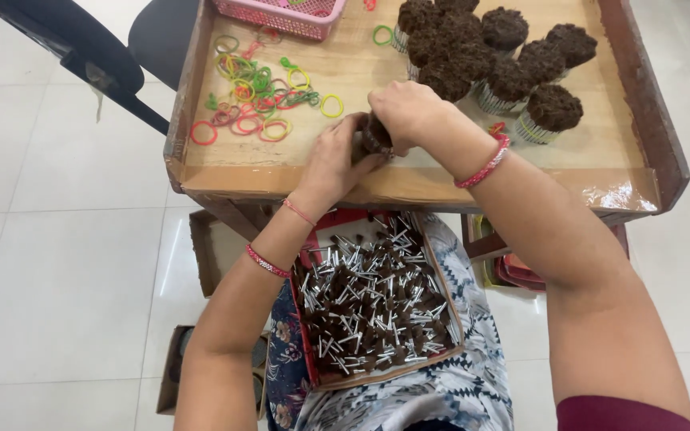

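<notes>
Two hands meet near the front edge of the wooden tray (225, 177). The left hand (334, 160) is curled around the side of a small bundle of brown-tipped sticks (375, 136), and the right hand (403, 112) is closed over its top — the bundle is gripped between them, mostly hidden. Beyond the left hand, toward the tray's left edge, lies a loose scatter of coloured rubber bands (259, 96). Toward the far right corner stand finished round bundles (505, 60), dark brown on top with pale striped wrapping below. A pink plastic basket (281, 14) sits at the far edge. Below the tray, on the person's lap, a shallow cardboard box (373, 299) holds loose sticks — brown heads, white stems.
</notes>
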